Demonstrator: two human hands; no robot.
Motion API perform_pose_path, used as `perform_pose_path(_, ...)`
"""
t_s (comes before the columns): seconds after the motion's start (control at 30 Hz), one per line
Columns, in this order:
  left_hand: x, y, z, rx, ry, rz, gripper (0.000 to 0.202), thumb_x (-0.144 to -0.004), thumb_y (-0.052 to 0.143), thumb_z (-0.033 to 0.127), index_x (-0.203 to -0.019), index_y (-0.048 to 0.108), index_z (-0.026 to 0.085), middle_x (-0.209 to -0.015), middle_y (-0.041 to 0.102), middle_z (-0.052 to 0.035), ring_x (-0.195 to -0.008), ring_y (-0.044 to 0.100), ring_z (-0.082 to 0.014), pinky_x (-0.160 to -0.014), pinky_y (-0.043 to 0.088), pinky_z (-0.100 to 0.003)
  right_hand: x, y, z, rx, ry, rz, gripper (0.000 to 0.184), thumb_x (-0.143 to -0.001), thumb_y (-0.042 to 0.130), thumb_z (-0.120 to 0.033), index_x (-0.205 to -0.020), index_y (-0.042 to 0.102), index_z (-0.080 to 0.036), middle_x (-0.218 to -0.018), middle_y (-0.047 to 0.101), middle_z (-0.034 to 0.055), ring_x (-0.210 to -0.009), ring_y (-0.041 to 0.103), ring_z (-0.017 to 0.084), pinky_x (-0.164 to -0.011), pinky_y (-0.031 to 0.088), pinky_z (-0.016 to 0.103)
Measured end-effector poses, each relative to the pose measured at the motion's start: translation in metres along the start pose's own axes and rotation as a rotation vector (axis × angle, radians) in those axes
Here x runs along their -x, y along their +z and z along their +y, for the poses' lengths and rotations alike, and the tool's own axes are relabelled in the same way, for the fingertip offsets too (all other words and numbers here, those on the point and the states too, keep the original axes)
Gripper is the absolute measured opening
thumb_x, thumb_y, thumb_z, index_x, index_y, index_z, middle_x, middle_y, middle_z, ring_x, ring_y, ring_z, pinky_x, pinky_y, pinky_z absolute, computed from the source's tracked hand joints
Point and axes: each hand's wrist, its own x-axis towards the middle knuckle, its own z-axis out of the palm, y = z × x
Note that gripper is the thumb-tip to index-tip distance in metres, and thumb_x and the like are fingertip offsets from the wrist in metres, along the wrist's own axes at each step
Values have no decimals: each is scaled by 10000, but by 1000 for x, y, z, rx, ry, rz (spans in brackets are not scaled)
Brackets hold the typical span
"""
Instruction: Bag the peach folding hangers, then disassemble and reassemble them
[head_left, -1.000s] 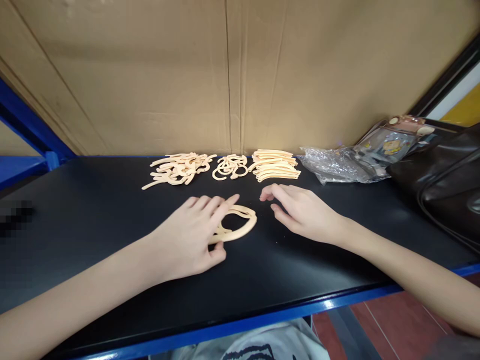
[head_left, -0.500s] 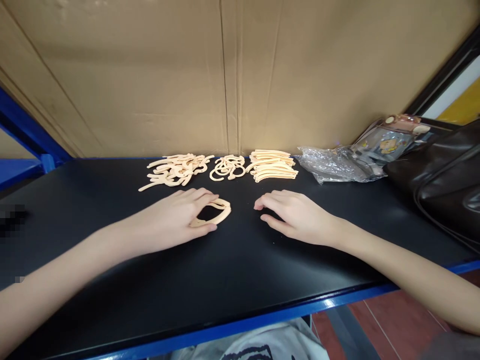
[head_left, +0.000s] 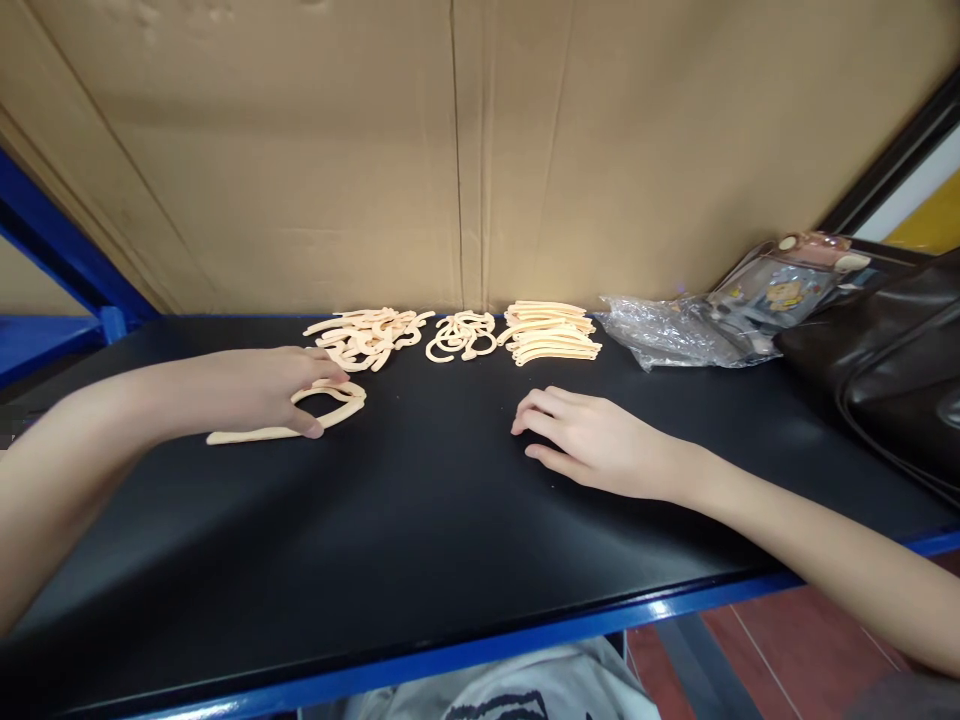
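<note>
On the left of the black tabletop lies a beige plastic hanger point(head_left: 346, 405), its long straight arm reaching out to the left below my hand. My left hand point(head_left: 281, 390) is on it, fingers at its far side and thumb at its near side; part of the hanger is hidden under the palm. My right hand point(head_left: 566, 438) rests right of the middle, holding nothing, with loosely bent fingers and the thumb apart. Behind the hands lie a pile of curved beige hanger pieces point(head_left: 367, 335), a small heap of hooks point(head_left: 469, 336) and a stack of slim hanger arms point(head_left: 555, 335).
Crumpled clear plastic bags point(head_left: 682, 332) lie at the back right, beside a dark leather bag point(head_left: 885, 350). A cardboard wall point(head_left: 337, 160) closes off the back. The black table point(head_left: 450, 530) has a blue metal front edge point(head_left: 480, 655).
My left hand has moved left along the table with the hanger. My right hand has stayed nearly in place, fingers loosely bent.
</note>
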Motion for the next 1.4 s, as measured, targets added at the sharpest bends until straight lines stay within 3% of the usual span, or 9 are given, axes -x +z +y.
perform_pose_path(0.37,-5,9,-9,-50,48,15,679,-938,245,656,-1142,655,156,-1201,654,-70,-1128,575,-258,-972,435,-470,1,1,4,-14,-31,24,270,-930,377,-61,-1064,587,-165,-1097,620,87,-984,585,199,-871,510,364)
perform_pose_path(0.53,-3,-3,16,-58,17,42,670,-954,274,621,-1274,555,103,-1335,578,-110,-1266,493,-273,-1044,375,-474,0,-9,15,-60,46,26,310,-912,372,-52,-1052,620,-175,-1060,675,62,-972,629,192,-867,503,346)
perform_pose_path(0.67,-18,7,67,65,-9,84,625,-967,321,569,-1443,386,169,-1504,403,-102,-1375,377,-256,-1121,300,-445,0,-23,40,-19,226,194,282,-923,377,-123,-1017,637,-176,-1030,709,62,-950,656,214,-844,487,351)
perform_pose_path(0.87,-49,52,162,126,-130,38,809,-953,258,596,-1464,278,-30,-1544,185,-270,-1444,105,-378,-1147,186,-566,9,-42,75,35,439,351,281,-921,384,-166,-1021,646,-187,-941,735,39,-857,678,201,-755,468,292)
perform_pose_path(1.03,-54,54,267,310,222,17,916,-899,299,677,-1481,239,-27,-1553,144,-271,-1437,79,-415,-1154,181,-577,16,-46,97,100,507,449,289,-906,405,-196,-1018,672,-184,-882,753,36,-764,681,188,-676,449,274)
perform_pose_path(1.13,-58,57,337,271,627,47,823,-914,360,597,-1474,291,-1,-1563,219,-211,-1455,149,-340,-1189,178,-489,18,-42,108,104,524,458,286,-894,412,-199,-999,677,-185,-849,753,31,-713,671,179,-646,436,268)
perform_pose_path(1.2,-62,64,374,211,762,122,745,-890,426,572,-1430,427,58,-1525,342,-177,-1439,238,-314,-1189,223,-433,18,-39,112,54,514,431,279,-889,411,-189,-986,673,-186,-836,750,26,-726,673,173,-662,442,261)
perform_pose_path(1.3,-67,69,395,67,708,204,480,-925,412,321,-1312,592,102,-1403,520,-164,-1345,428,-313,-1126,344,-422,17,-34,115,-47,476,388,273,-884,403,-168,-968,662,-176,-822,742,24,-757,677,161,-713,458,252)
perform_pose_path(1.4,-68,54,364,66,944,419,460,-943,281,149,-1257,611,81,-1220,653,-178,-1204,575,-256,-1018,438,-374,15,-32,113,-23,473,359,276,-880,398,-154,-964,660,-175,-842,739,24,-776,673,162,-725,454,255)
